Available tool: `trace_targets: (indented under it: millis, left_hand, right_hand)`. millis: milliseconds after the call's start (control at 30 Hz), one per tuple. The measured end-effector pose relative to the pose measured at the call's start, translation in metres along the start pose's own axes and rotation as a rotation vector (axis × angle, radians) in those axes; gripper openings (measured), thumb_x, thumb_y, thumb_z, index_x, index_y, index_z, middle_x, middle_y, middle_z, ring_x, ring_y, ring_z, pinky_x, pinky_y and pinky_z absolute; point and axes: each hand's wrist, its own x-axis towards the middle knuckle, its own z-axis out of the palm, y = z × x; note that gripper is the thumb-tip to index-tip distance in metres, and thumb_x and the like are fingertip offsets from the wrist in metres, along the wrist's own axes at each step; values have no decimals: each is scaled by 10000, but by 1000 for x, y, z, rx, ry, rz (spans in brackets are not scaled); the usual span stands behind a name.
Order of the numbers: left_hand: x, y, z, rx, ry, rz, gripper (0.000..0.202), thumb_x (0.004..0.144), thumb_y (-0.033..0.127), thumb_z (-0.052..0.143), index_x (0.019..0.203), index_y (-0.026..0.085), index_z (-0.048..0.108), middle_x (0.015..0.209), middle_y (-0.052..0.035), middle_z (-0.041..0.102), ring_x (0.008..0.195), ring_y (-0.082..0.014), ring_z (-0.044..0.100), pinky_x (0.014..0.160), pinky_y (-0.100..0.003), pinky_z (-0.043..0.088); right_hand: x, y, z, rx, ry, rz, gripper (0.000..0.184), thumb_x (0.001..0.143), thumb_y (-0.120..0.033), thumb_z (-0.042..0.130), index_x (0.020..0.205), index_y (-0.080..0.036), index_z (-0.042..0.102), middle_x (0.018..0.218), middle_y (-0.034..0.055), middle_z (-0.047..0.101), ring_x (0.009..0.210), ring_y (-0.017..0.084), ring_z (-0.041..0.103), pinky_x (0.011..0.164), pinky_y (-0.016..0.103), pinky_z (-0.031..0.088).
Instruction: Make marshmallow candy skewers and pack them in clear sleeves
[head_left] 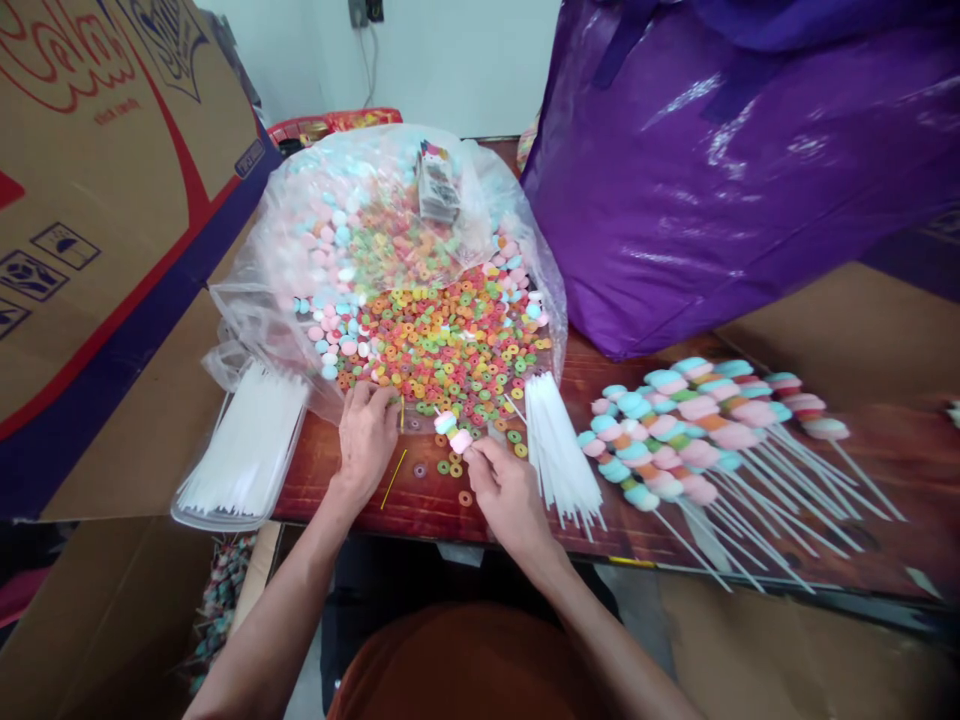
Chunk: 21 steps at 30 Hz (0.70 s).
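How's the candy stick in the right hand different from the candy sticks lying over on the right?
The held candy stick shows just a short row of sweets; the piled candy sticks mostly show longer, fuller rows. The held candy stick is gripped in the right hand, while the piled candy sticks lie on the table. Both have puffy pastel sweets with coloured pieces between.

Mid-frame, ring candies (431, 345) mix red, orange, yellow and green; marshmallows (328, 323) left of them are pink, pale blue and white. Skewers (697, 454) at right are banded pink, blue, orange and green. Upper right, the bag (712, 210) is purple.
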Motion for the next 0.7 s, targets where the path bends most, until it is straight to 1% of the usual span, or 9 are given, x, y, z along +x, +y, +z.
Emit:
trace_targets:
  millis: [33,100,233,367,500,567,600,700]
  left_hand:
    - [0,1,1,-36,1,21,189,911,200,550,982,209,725,989,-94,619,952,-244,577,885,-361,486]
    - [0,6,3,-67,-44,87,213,917,179,538,1022,210,721,1000,-91,631,960,-242,571,894,-362,483]
    - [6,15,5,29,-188,198,275,925,126,489,1035,217,724,979,-95,645,968,-252,559,887,-364,487]
    - [9,18,4,69,-252,231,257,912,134,525,1058,227,715,1003,-90,647,1000,-249,574,899,-355,501]
    - [8,21,4,93,-264,235,263,880,73,508,989,191,717,956,-106,656,994,-261,588,906,-379,503]
    - [8,22,7,29,-247,210,272,848,46,523,962,190,723,941,-100,660,983,-254,597,896,-373,504]
    - [7,21,8,-40,-232,175,269,833,44,541,957,191,730,931,-94,664,967,-246,605,885,-365,505]
    - [6,15,8,-382,-188,-21,221,815,96,603,951,180,755,921,-77,692,857,-204,632,818,-336,512]
  right_hand:
    - [0,0,0,-2,-1,-2,282,959,-322,433,728,-225,562,534,-29,496,442,136,507,439,245,333]
    - [0,1,1,-5,-2,-2,275,956,-320,439,731,-224,564,531,-32,492,442,136,506,440,243,332]
    - [-1,1,2,-7,-13,3,272,955,-323,443,734,-225,566,526,-32,497,447,140,513,446,241,340]
    - [-1,1,1,5,-20,3,272,960,-319,432,750,-221,575,541,-23,524,472,145,538,468,237,368]
    - [0,1,2,7,-35,17,256,952,-312,450,745,-221,570,534,-27,522,462,139,531,458,228,362]
    - [0,1,3,14,-29,21,251,949,-312,458,740,-219,563,532,-30,515,459,136,526,454,224,361]
    - [-1,1,3,19,-28,25,251,948,-314,460,739,-218,561,530,-31,511,461,135,525,455,222,362]
    - [-2,1,2,39,-44,30,253,953,-320,463,751,-214,573,535,-28,515,473,133,524,468,218,375]
